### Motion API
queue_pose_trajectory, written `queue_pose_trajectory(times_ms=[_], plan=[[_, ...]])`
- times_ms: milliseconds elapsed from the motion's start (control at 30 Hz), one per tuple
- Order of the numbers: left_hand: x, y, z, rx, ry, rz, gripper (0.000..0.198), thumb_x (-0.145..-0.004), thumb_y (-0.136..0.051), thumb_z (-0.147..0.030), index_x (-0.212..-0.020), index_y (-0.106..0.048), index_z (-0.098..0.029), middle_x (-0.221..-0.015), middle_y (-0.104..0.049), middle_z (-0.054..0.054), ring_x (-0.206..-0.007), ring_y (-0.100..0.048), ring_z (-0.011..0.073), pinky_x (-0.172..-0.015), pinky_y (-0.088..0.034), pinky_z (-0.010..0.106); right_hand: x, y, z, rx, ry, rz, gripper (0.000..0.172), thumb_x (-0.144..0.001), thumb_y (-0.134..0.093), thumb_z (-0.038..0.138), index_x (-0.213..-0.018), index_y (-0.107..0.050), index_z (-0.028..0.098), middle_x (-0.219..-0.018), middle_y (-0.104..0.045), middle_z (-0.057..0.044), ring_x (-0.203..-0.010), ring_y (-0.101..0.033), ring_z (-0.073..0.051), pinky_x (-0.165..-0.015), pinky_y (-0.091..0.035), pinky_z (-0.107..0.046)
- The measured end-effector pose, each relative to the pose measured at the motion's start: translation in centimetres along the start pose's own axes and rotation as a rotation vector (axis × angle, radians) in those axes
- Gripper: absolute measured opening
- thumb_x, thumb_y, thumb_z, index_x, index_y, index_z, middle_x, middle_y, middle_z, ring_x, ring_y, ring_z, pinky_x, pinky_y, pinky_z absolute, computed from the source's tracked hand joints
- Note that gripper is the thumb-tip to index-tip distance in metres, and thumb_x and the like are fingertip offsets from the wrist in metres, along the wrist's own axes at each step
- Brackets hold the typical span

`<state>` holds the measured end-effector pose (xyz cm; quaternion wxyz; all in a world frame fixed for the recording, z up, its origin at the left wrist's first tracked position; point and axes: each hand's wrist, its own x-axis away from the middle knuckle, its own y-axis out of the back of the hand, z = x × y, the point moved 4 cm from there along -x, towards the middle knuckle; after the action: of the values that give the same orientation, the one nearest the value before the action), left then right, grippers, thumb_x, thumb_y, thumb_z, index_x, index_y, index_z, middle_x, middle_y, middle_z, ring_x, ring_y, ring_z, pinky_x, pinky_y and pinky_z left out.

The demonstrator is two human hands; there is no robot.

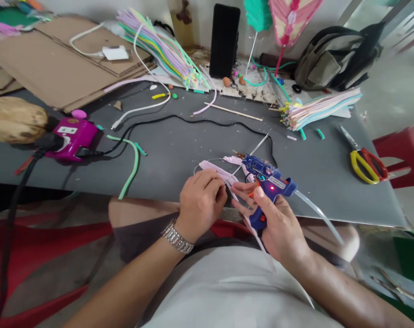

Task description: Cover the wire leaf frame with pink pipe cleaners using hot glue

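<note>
Small blue glue gun (pixel 270 182) clasped in the right hand (pixel 278 225), fingers closed around the grip, red light lit, the gun held just over the front edge of the gray table (pixel 200 146). Pink strips (pixel 217 175) pinched firmly in the nearly closed left hand (pixel 200 202), right beside the gun, a metal watch (pixel 177 236) on that wrist. Farther up the table: black cord (pixel 179 117), green strip (pixel 135 159), yellow-handled scissors (pixel 365 166) off to the right, pastel straws (pixel 318 109), and stacked cardboard (pixel 63 59).
</note>
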<state>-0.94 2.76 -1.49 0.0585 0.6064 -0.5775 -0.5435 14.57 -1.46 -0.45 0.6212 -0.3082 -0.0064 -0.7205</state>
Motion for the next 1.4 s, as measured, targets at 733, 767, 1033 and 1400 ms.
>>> queue_pose_trajectory(times_ms=[733,767,1033,1400], plan=[[-0.22,0.14,-0.03,0.043,-0.003,0.028,0.016,-0.089,-0.058,-0.007,-0.085,-0.065,-0.021,-0.091,-0.070,0.007,-0.095,-0.066,0.0233,-0.083,-0.059,0.039,0.14,0.34,0.10,0.063,-0.060,-0.008,0.044,-0.085,-0.078,0.060,-0.107,-0.077,0.022,-0.121,-0.079,-0.011,-0.120,-0.072,-0.032,-0.101,-0.059,-0.045],[-0.22,0.14,-0.04,0.041,-0.005,0.027,0.016,-0.090,-0.058,-0.007,-0.086,-0.065,-0.021,-0.091,-0.069,0.007,-0.095,-0.066,0.0232,-0.083,-0.059,0.039,0.15,0.39,0.13,0.067,-0.059,-0.012,0.043,-0.085,-0.078,0.060,-0.107,-0.077,0.023,-0.122,-0.078,-0.011,-0.121,-0.072,-0.032,-0.101,-0.059,-0.045],[-0.08,0.14,-0.02,0.052,-0.013,0.030,0.014,-0.092,-0.058,-0.009,-0.089,-0.065,-0.020,-0.093,-0.069,0.008,-0.095,-0.064,0.0236,-0.085,-0.058,0.040,0.06,0.48,0.13,0.059,-0.052,-0.006,0.043,-0.083,-0.079,0.060,-0.106,-0.077,0.024,-0.126,-0.077,-0.010,-0.124,-0.070,-0.032,-0.100,-0.059,-0.045],[-0.13,0.05,0.27,0.082,0.015,0.066,0.014,-0.094,-0.057,-0.010,-0.097,-0.065,-0.020,-0.097,-0.068,0.008,-0.096,-0.062,0.0242,-0.085,-0.055,0.040,0.05,0.52,0.17,0.079,-0.052,-0.018,0.044,-0.083,-0.079,0.062,-0.105,-0.078,0.025,-0.124,-0.078,-0.011,-0.116,-0.074,-0.032,-0.100,-0.059,-0.047]])
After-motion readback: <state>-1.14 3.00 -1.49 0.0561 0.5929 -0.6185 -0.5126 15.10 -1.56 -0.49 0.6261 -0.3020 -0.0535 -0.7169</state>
